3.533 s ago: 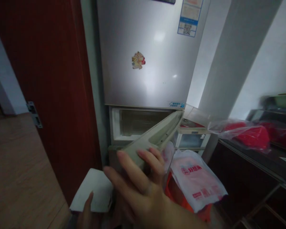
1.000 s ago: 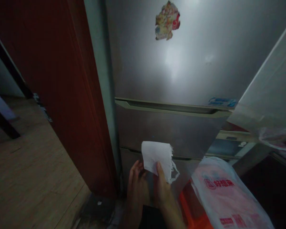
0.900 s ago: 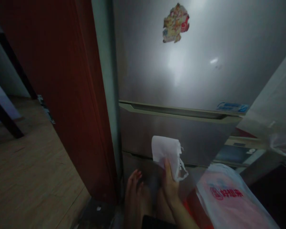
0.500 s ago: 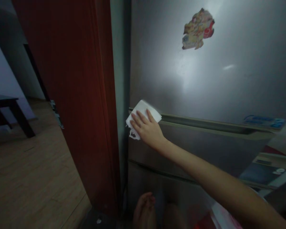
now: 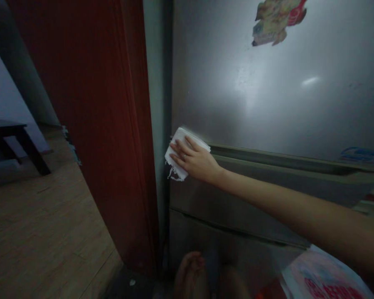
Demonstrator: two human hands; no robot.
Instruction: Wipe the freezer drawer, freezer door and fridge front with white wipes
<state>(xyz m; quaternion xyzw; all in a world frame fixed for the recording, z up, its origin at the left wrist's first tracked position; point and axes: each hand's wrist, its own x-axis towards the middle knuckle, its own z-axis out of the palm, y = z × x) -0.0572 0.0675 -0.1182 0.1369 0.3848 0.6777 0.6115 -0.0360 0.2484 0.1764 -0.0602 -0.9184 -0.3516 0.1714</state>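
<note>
White tissue [image 5: 178, 153], one, pressed flat by right hand [image 5: 195, 161] on fridge [image 5: 268, 108]; left hand unseen.

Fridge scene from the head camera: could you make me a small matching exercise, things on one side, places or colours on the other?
Things:
1. white tissue
2. sticker
3. door
4. dark table

Places or colours:
A. far left, on the wooden floor
B. dark red, left of the fridge
C. pressed under the right hand
D. high on the upper fridge door

Pairs: 1-C, 2-D, 3-B, 4-A
</note>
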